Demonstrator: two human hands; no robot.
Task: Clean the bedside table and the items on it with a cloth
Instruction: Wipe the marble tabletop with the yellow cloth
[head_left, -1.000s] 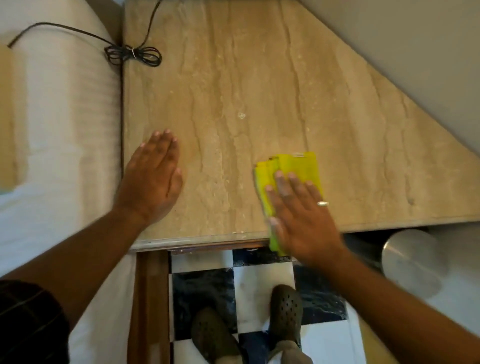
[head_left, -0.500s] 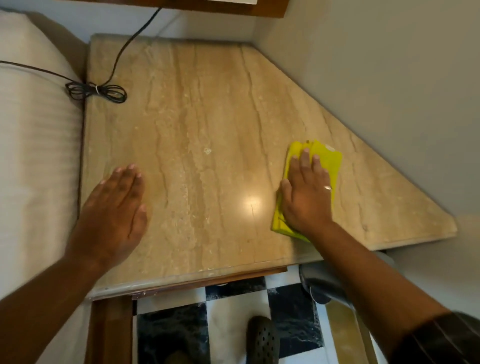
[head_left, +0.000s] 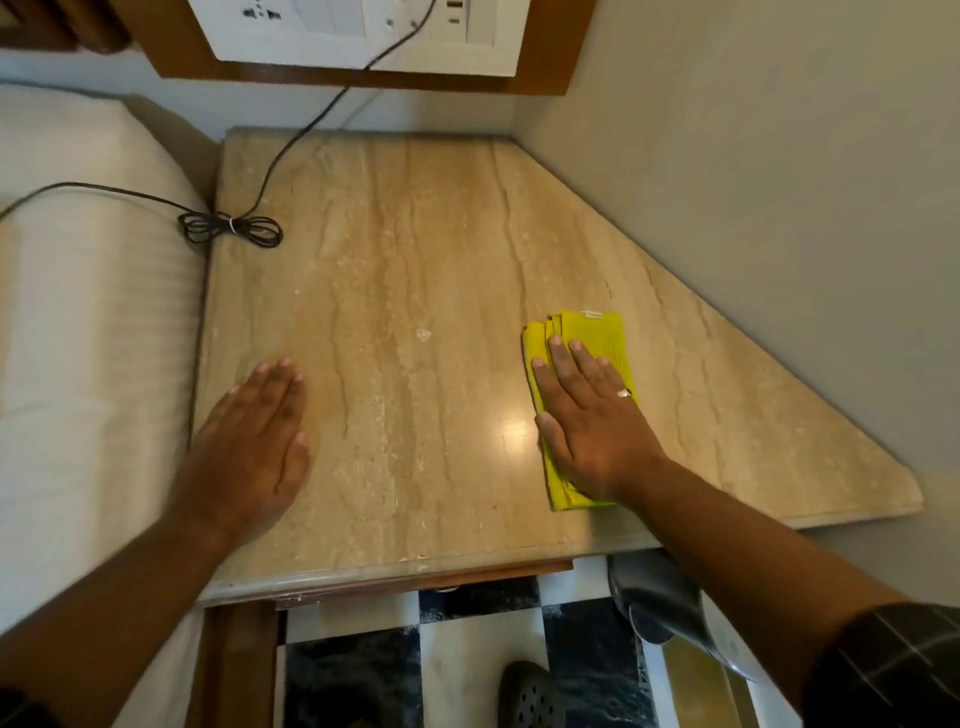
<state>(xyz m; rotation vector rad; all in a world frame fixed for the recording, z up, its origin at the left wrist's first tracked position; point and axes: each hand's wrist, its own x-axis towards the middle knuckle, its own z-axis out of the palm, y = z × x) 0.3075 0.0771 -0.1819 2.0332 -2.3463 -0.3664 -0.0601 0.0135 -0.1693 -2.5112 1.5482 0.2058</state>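
Note:
The bedside table (head_left: 415, 249) has a beige marble top cut at an angle on its right side. A folded yellow cloth (head_left: 597, 338) lies on its right half. My right hand (head_left: 592, 421) presses flat on the cloth with straight fingers, covering its near part. My left hand (head_left: 254, 441) rests flat on the marble near the left front edge, fingers straight and together, holding nothing. A small pale speck (head_left: 423, 334) marks the marble between the hands.
A black cable with a tied bundle (head_left: 231, 228) runs from the wall socket panel (head_left: 363, 31) across the table's back left corner onto the bed (head_left: 88, 332). A grey wall borders the right side. A metal bin (head_left: 670, 603) stands on the checkered floor under the front edge.
My right hand has slid the cloth from the table's front edge further back onto the marble, then a little leftward. My head has lifted, bringing the wall socket into view. The left hand stays put.

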